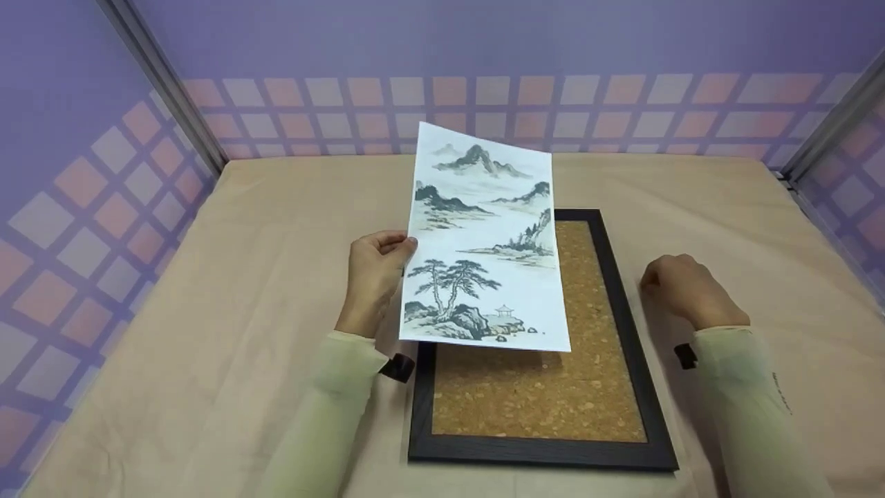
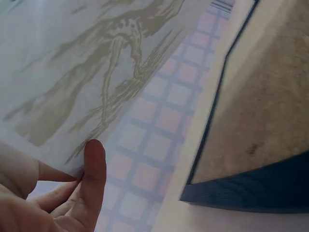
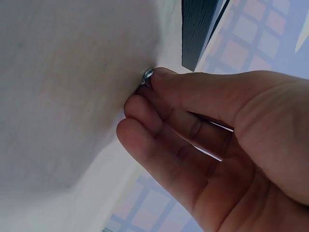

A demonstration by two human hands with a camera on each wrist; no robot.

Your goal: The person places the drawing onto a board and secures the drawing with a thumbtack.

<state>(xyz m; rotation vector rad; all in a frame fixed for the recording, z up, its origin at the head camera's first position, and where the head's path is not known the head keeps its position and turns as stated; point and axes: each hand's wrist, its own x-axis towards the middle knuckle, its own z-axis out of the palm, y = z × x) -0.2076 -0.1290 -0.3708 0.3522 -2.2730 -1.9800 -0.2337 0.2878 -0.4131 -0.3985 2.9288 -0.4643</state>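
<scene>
Between thumb and fingers, my left hand (image 1: pixel 375 277) pinches the left edge of a white sheet with an ink landscape (image 1: pixel 477 242). The sheet shows mountains, pines and a pavilion, and is held up over a cork board (image 1: pixel 539 401), hiding its upper left part. In the left wrist view, the thumb (image 2: pixel 95 162) presses on the paper's edge. To the right of the board, my right hand (image 1: pixel 691 287) is low over the cloth. Its thumb and forefinger pinch a small shiny metallic piece (image 3: pixel 147 75), mostly hidden by the fingertips.
The cork board's black wooden frame (image 1: pixel 546 451) lies on a beige cloth-covered table (image 1: pixel 207 360). Purple walls with pink and white squares (image 1: pixel 615 97) close off the back and sides. Metal posts (image 1: pixel 173 90) stand at the back corners.
</scene>
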